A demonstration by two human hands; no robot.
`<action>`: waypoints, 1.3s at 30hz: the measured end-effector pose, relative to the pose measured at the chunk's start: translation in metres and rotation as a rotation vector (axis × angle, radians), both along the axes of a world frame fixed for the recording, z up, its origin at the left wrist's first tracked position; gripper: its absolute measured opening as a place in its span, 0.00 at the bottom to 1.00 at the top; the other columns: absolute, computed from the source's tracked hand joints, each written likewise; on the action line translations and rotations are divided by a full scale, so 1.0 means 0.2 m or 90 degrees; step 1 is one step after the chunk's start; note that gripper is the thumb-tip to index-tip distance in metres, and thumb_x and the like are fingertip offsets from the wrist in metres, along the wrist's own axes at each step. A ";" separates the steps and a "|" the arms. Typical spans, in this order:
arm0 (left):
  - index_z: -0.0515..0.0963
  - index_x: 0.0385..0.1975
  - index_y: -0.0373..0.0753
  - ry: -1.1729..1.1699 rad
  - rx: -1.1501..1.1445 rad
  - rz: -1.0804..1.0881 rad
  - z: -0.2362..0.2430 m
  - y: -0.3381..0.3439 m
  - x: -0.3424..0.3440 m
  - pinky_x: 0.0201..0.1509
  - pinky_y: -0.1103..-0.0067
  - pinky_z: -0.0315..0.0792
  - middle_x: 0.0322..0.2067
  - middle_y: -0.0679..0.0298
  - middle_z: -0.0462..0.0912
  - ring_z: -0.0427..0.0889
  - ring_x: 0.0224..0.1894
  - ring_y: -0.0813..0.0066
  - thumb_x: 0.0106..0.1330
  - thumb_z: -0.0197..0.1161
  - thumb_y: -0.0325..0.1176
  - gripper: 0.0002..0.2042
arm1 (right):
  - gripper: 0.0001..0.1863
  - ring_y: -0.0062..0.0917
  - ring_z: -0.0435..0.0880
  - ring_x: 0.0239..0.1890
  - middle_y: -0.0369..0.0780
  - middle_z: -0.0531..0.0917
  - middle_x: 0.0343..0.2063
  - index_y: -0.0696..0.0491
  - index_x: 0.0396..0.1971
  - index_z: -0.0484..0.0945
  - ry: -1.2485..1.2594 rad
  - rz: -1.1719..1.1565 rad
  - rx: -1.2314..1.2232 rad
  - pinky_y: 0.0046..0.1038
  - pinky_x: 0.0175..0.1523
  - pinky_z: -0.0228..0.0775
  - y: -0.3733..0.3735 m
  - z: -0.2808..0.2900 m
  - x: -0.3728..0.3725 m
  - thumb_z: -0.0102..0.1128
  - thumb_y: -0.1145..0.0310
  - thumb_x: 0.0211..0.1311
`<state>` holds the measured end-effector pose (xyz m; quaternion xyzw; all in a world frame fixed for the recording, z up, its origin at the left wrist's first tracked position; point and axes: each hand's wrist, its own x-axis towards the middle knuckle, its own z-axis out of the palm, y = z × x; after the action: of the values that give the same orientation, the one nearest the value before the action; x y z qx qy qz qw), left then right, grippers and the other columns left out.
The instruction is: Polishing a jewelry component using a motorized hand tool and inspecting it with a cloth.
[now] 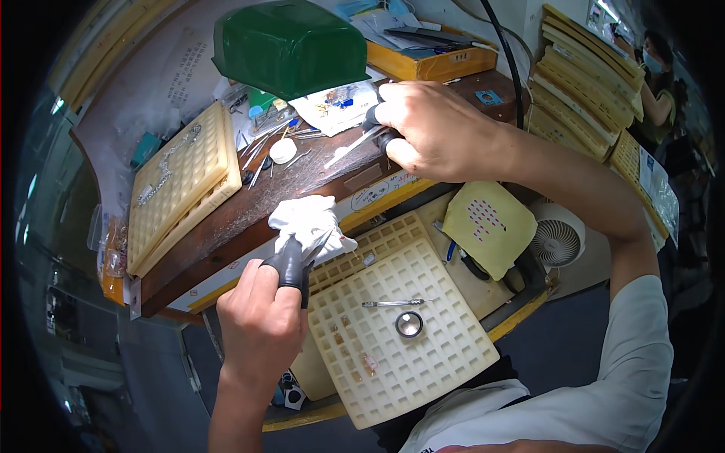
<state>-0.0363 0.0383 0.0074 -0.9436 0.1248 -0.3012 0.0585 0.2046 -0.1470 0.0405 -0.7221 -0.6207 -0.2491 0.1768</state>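
My left hand (pixel 264 313), with black finger covers, pinches a crumpled white cloth (pixel 306 219) just in front of the bench's edge. Up on the bench, my right hand (pixel 430 128) also wears black finger covers and is closed on a thin pale tool (pixel 351 148), whose tip points down and left toward the wood. Its exact kind cannot be made out. Below the hands lies a cream gridded tray (pixel 453 355) with small gold-coloured pieces in some of its pockets. A loupe (pixel 409 325) and a slim metal hand tool (pixel 393 303) rest on it.
A green cover (pixel 291 49) stands at the bench's back beside a wooden drawer box (pixel 430 64). Stacked trays (pixel 185 189) hold a chain at left. Thin tools and a small white pot (pixel 283 151) lie between. At right are a yellow cloth (pixel 491 226) and a fan (pixel 557 234).
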 end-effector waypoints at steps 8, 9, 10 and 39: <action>0.63 0.12 0.37 -0.001 -0.004 -0.002 0.00 0.00 0.00 0.17 0.70 0.63 0.19 0.60 0.61 0.69 0.21 0.62 0.30 0.61 0.20 0.12 | 0.07 0.40 0.80 0.33 0.48 0.77 0.27 0.63 0.23 0.77 -0.038 -0.029 -0.032 0.39 0.45 0.73 -0.07 0.00 -0.09 0.61 0.73 0.49; 0.63 0.12 0.37 -0.004 -0.005 -0.004 0.00 0.00 0.00 0.17 0.70 0.63 0.19 0.60 0.61 0.70 0.22 0.62 0.30 0.61 0.20 0.12 | 0.05 0.40 0.80 0.33 0.48 0.77 0.27 0.63 0.22 0.76 -0.063 -0.016 -0.013 0.39 0.45 0.73 -0.07 -0.01 -0.08 0.61 0.76 0.48; 0.63 0.12 0.37 -0.007 -0.007 -0.006 0.00 0.00 0.00 0.17 0.70 0.63 0.19 0.60 0.61 0.70 0.22 0.62 0.30 0.61 0.20 0.12 | 0.05 0.40 0.80 0.33 0.48 0.77 0.27 0.63 0.22 0.76 -0.064 -0.015 -0.013 0.39 0.45 0.73 -0.08 -0.01 -0.08 0.61 0.76 0.48; 0.65 0.13 0.37 -0.011 0.030 0.004 0.02 -0.02 0.01 0.17 0.73 0.62 0.18 0.62 0.62 0.69 0.21 0.66 0.35 0.58 0.20 0.08 | 0.07 0.29 0.78 0.23 0.45 0.77 0.19 0.63 0.29 0.74 0.418 0.168 -0.165 0.32 0.35 0.71 0.04 0.09 -0.20 0.57 0.74 0.54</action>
<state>-0.0334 0.0349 0.0121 -0.9397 0.1283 -0.3062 0.0828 0.1650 -0.1386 0.0586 -0.6938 -0.6450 0.1011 0.3039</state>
